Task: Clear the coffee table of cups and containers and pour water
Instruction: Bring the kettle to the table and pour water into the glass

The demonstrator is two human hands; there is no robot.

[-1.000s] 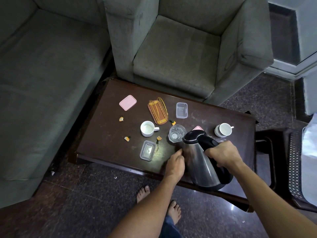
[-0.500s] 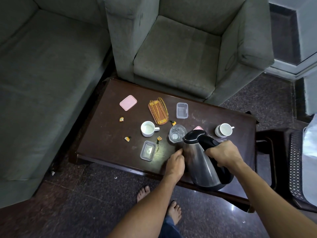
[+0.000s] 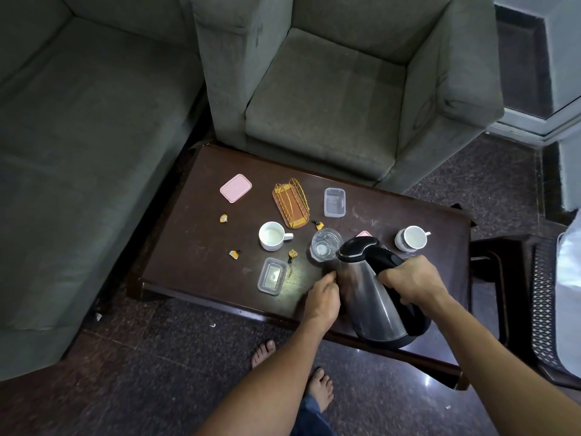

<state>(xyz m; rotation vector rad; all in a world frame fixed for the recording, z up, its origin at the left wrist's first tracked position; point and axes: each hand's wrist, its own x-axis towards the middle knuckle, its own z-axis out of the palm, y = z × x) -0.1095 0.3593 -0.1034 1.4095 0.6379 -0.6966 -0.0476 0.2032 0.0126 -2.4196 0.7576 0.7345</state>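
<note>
A steel kettle (image 3: 369, 303) with a black lid is tilted, its spout over a clear glass (image 3: 325, 245) on the dark coffee table (image 3: 195, 247). My right hand (image 3: 408, 280) grips the kettle's black handle. My left hand (image 3: 322, 298) rests against the kettle's left side. A white cup (image 3: 272, 235) stands left of the glass, another white cup (image 3: 412, 238) at the right. Two clear containers, one at the front (image 3: 272, 276) and one further back (image 3: 334, 202), lie on the table. A pink lid (image 3: 235, 188) lies at the back left.
A yellow wire rack (image 3: 290, 206) and several small orange wrappers (image 3: 234, 253) lie on the table. A grey armchair (image 3: 330, 105) stands behind it, a grey sofa (image 3: 78, 136) to the left. A dark side table (image 3: 503, 262) is at the right. My bare feet (image 3: 320, 385) are below.
The kettle has stayed tilted over the glass, shifting only slightly. Both hands hold the same places.
</note>
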